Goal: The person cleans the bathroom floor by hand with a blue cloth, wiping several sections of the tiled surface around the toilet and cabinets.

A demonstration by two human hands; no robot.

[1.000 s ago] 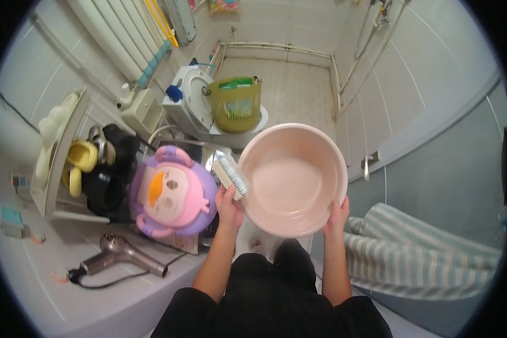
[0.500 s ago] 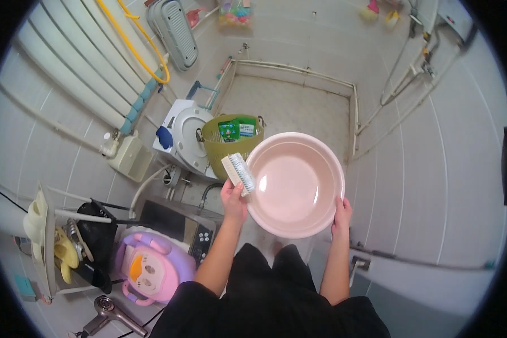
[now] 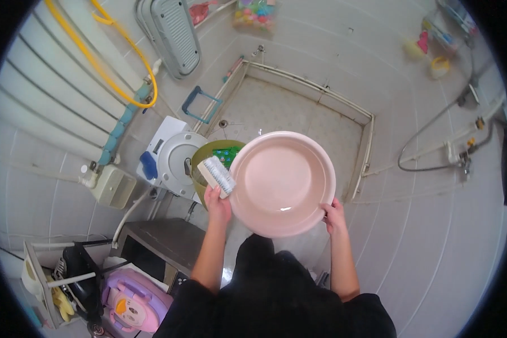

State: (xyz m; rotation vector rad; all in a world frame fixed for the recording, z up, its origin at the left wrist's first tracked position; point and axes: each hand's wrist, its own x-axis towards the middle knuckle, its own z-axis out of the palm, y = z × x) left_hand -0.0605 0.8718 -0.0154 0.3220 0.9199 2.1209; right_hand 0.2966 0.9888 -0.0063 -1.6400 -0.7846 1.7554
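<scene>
A round, pale pink plastic washbasin (image 3: 281, 174) is held up in front of me, and nothing shows inside it. At its left side my left hand (image 3: 217, 204) is closed around a scrubbing brush (image 3: 217, 176) with a pale back and whitish bristles facing the basin. Whether the left fingers also touch the basin's rim, I cannot tell. On the right side my right hand (image 3: 334, 215) grips the rim, with the thumb over the edge and the other fingers partly hidden beneath.
Behind the brush stands an olive-green basket (image 3: 201, 194) with green packages, beside a white toilet (image 3: 183, 160). At lower left are a dark top-loading appliance (image 3: 158, 242) and a pink-purple child's seat (image 3: 135, 301). A shower hose (image 3: 417, 135) hangs on the right wall; a low pipe-edged ledge (image 3: 304, 81) borders the floor.
The basin, brush and both hands have shifted slightly left. My view has turned and moved forward, so the basket is more covered by the basin and brush.
</scene>
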